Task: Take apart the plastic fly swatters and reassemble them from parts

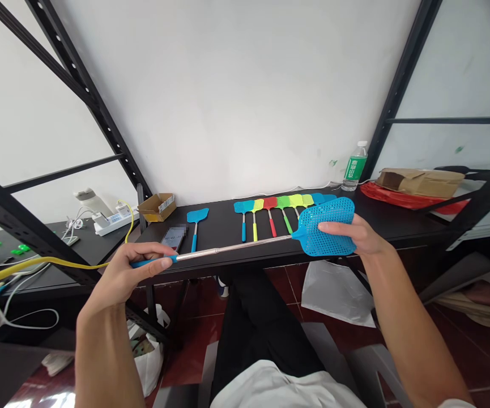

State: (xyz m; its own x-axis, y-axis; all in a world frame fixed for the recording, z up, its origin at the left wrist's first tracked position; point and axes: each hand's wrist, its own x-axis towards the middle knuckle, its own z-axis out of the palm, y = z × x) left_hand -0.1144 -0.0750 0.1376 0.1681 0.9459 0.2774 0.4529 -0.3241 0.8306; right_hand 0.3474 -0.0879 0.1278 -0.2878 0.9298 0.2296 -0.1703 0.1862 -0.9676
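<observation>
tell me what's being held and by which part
A blue fly swatter, extended: the left hand holds its handle, the right hand its perforated head.

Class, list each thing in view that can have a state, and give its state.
Held blue swatter: shaft extended
Left hand: closed around the handle
Right hand: gripping the swatter head
Lone blue swatter: shaft short, lying flat
Bottle: capped, upright
Small cardboard box: open
Phone: screen lit
Power strip: plugs inserted
</observation>
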